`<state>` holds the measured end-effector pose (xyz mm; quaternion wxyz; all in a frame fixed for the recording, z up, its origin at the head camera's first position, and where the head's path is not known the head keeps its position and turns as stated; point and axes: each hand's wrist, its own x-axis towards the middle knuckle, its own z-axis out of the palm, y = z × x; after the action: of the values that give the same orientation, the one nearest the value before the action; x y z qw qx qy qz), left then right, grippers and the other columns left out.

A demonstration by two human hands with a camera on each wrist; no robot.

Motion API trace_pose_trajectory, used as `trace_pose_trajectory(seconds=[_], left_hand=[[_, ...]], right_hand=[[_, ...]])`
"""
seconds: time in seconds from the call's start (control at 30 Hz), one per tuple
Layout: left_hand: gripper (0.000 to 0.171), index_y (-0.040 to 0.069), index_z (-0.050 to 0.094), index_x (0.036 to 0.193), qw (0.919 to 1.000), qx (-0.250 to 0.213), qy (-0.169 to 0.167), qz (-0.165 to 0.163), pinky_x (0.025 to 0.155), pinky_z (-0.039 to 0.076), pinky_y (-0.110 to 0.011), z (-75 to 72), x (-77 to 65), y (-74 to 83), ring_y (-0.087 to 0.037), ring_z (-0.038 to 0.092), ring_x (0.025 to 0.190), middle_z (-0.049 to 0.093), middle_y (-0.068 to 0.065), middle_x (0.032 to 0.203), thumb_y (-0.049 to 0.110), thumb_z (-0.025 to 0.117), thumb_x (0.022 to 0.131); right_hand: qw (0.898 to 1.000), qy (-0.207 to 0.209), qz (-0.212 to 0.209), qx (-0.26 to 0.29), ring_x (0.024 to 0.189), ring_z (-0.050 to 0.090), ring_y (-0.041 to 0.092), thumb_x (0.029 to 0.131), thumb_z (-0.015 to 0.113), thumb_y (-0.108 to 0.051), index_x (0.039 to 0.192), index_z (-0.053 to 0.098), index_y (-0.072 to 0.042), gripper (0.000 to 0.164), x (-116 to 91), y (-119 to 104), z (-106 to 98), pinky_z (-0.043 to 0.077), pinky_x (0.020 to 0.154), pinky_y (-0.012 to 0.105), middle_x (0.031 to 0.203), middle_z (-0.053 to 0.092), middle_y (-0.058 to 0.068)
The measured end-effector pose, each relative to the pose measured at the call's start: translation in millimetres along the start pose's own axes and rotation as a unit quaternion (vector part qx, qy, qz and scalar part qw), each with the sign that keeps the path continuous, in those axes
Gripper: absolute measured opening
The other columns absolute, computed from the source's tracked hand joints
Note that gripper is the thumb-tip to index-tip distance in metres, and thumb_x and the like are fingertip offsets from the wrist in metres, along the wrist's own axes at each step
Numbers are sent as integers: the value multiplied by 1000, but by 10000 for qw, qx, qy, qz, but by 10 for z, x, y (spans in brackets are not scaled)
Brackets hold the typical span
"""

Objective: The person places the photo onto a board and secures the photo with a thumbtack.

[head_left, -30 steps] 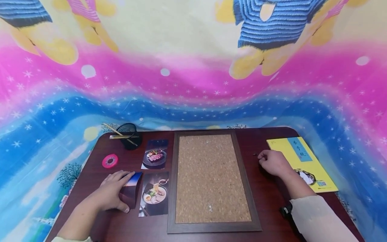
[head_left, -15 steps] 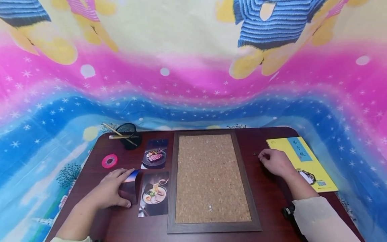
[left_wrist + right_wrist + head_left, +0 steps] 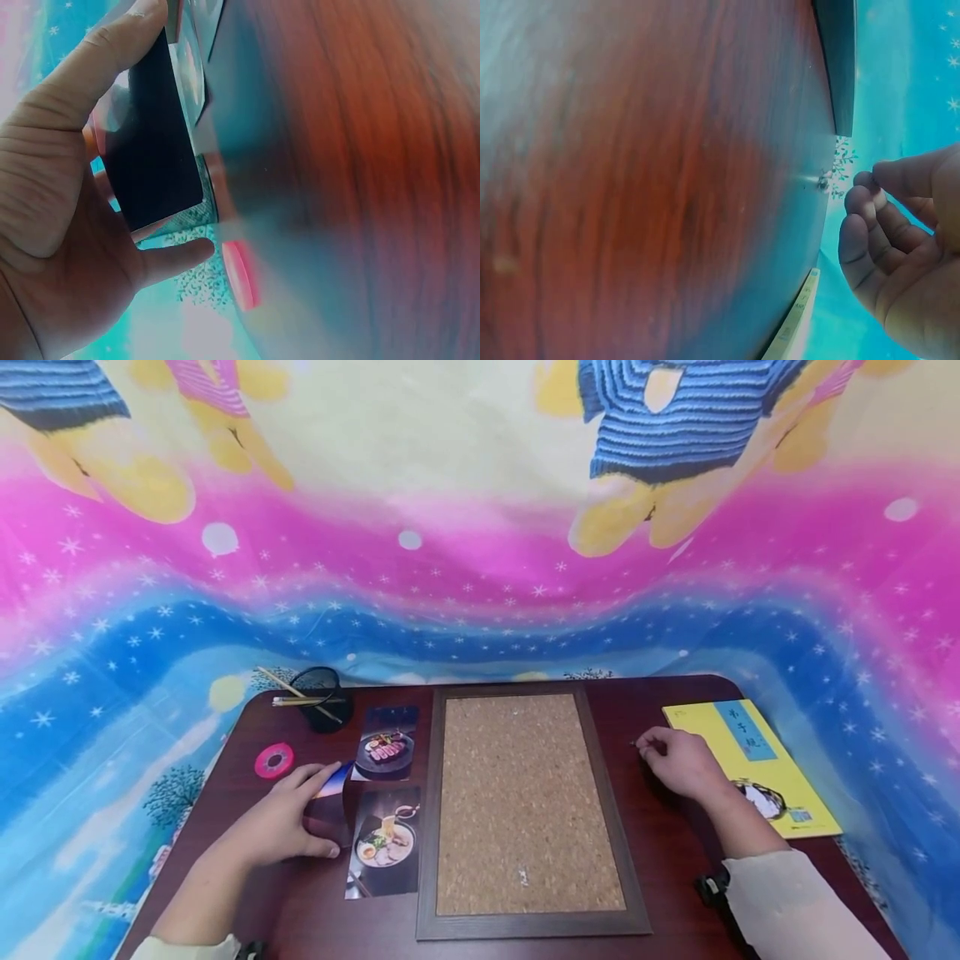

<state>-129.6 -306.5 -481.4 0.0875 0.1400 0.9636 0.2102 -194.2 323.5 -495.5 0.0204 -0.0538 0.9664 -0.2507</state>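
My left hand (image 3: 281, 822) holds a photo card (image 3: 327, 814) between thumb and fingers, at the left of the table. The card bends upright, with a blue and orange sky at its top; its dark side (image 3: 157, 135) faces the left wrist camera. Two food photos, one of sliced meat (image 3: 386, 745) and one of a noodle bowl (image 3: 384, 843), lie just right of it. Over on the right, my right hand (image 3: 678, 764) has its thumb and index fingertips together, the other fingers curled. A tiny metallic thing (image 3: 823, 181) lies just beyond them. I cannot tell whether the fingertips pinch anything.
A framed cork board (image 3: 528, 810) takes up the middle of the table, with small shiny marks near its top and bottom. At the right lies a yellow book (image 3: 750, 760). A pink ring-shaped object (image 3: 274, 761) and a black mesh cup (image 3: 326, 714) with pencils are at the left.
My left hand has shifted slightly right and away from me with the card, whose top edge now overlaps the meat photo's lower corner in the head view. The right hand has barely moved.
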Motion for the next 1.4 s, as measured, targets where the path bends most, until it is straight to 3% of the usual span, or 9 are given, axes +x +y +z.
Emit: trace_pose_trajectory(seconds=[0.27, 0.57, 0.87, 1.23, 1.4], left_hand=[[124, 19, 38, 162, 9999, 47, 109, -93, 95, 52, -67, 32, 119, 121, -45, 40, 138, 41, -16, 154, 56, 97, 59], [127, 21, 36, 162, 9998, 84, 194, -43, 95, 51, -67, 72, 271, 264, -43, 40, 139, 40, -14, 155, 57, 97, 58], [125, 17, 36, 163, 9998, -3, 170, 64, 97, 51, -66, 127, 393, 388, -45, 37, 142, 36, -16, 159, 52, 98, 60], [123, 21, 35, 163, 9993, 2, 113, 346, 103, 46, -67, 199, 574, 541, -41, 32, 146, 34, -13, 161, 51, 97, 61], [124, 25, 34, 164, 9996, -1, 22, 264, 102, 49, -65, 224, 641, 580, -38, 32, 147, 34, -10, 162, 54, 97, 61]], right_hand=[[9999, 66, -86, 122, 86, 63, 24, 104, 64, -18, 119, 75, -11, 20, 6, -62, 23, 51, 71, 38, 109, 74, 10], [9994, 92, -198, 261, 88, 66, 23, 102, 67, -16, 117, 76, -12, 18, 34, -97, 60, 53, 72, 39, 110, 74, 10], [9988, 136, -292, 371, 89, 67, 23, 101, 68, -17, 115, 77, -14, 17, 83, -145, 126, 55, 74, 41, 108, 75, 6], [9975, 159, -283, 625, 89, 67, 23, 102, 68, -20, 118, 77, -14, 19, 97, -250, 192, 53, 71, 39, 111, 75, 7], [9975, 201, -302, 603, 89, 67, 23, 102, 68, -22, 117, 77, -16, 19, 100, -299, 208, 53, 71, 39, 113, 75, 7]])
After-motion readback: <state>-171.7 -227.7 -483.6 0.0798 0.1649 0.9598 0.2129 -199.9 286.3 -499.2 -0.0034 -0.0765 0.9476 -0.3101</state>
